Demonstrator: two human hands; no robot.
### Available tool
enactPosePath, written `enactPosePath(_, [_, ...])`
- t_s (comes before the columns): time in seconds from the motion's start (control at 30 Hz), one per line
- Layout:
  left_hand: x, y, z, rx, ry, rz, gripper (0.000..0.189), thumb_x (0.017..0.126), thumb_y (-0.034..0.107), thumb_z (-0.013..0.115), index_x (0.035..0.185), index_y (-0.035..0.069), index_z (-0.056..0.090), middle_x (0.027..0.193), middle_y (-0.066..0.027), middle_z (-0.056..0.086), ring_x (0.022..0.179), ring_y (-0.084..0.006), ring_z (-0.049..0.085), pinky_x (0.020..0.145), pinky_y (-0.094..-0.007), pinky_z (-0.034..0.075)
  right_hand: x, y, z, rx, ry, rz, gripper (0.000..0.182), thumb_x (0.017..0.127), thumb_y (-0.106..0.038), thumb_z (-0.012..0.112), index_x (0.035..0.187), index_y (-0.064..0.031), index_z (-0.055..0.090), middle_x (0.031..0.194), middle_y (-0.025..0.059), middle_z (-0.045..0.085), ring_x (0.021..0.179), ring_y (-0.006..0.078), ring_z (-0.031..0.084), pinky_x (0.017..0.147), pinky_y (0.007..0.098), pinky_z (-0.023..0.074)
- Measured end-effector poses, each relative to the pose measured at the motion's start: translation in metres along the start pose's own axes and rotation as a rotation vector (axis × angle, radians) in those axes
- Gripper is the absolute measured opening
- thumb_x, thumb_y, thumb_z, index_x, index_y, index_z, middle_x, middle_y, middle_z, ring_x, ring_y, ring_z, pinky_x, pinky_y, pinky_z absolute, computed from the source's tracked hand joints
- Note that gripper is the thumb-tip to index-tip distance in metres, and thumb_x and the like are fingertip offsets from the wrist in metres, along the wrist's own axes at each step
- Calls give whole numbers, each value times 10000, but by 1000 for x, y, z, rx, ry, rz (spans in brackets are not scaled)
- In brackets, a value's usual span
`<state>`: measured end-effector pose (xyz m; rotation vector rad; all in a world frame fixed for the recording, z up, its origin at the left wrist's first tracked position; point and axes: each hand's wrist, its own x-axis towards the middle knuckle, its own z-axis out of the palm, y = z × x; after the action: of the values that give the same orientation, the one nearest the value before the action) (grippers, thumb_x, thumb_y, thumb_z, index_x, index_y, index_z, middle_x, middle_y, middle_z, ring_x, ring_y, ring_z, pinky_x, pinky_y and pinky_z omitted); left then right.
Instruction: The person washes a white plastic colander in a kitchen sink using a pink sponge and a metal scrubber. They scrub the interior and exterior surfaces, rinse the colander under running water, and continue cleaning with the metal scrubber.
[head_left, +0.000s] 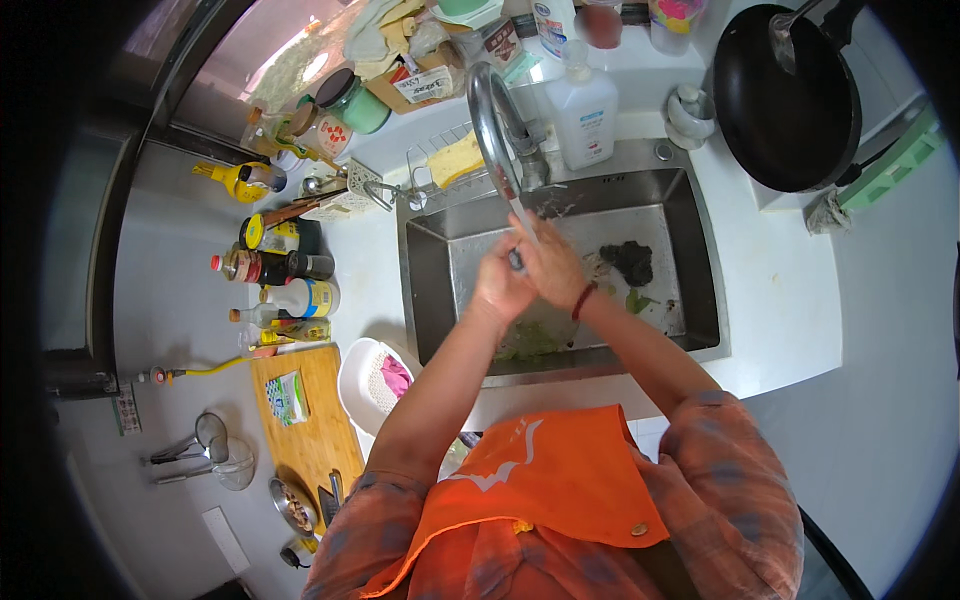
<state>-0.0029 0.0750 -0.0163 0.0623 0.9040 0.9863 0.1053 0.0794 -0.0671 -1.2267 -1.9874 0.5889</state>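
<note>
Water (523, 223) runs from the curved metal faucet (486, 120) onto both my hands, which are pressed together over the stainless steel sink (694, 259). My left hand (502, 277) is cupped against my right hand (553, 259), which wears a dark red bracelet (582, 300) at the wrist. A small grey-dark spot shows between the palms; whether it is a held object cannot be made out. Below them on the sink floor lie a dark wet clump (628, 262), a green leaf scrap (637, 301) and a patch of pale greens (531, 341).
Left of the sink stand a white plastic basket (358, 386) with a pink cloth (394, 376), a wooden cutting board (324, 405) and several sauce bottles (311, 298). Behind it are a large white bottle (585, 124) and a yellow sponge cloth (456, 160). A black frying pan (780, 112) is at right.
</note>
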Motion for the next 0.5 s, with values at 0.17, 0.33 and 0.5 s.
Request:
enactPosePath(0.17, [9, -4, -15, -124, -51, 131, 450, 986, 375, 326, 1279, 63, 466, 1359, -128, 471, 1243, -330, 447, 1073, -461, 327, -3, -65, -9, 322, -19, 19, 444, 927, -179, 412, 1342, -24, 430, 1368, 216, 436, 1268, 373, 397, 1085, 416, 292])
enactPosePath(0.33, [-5, -9, 7, 26, 17, 39, 461, 992, 377, 303, 1283, 64, 475, 1334, -108, 498, 1239, -323, 447, 1068, -468, 329, 8, -27, -19, 119, 24, 108, 398, 928, -186, 402, 1305, -87, 484, 1293, 195, 495, 1220, 378, 433, 1065, 424, 314])
enactPosePath(0.5, [12, -7, -14, -154, -95, 136, 499, 1000, 408, 267, 1301, 63, 466, 1363, -132, 464, 1299, -303, 388, 1105, -474, 264, -7, -49, 14, 66, 88, -56, 439, 912, -164, 384, 1331, -48, 441, 1404, 139, 426, 1310, 346, 366, 1083, 496, 267])
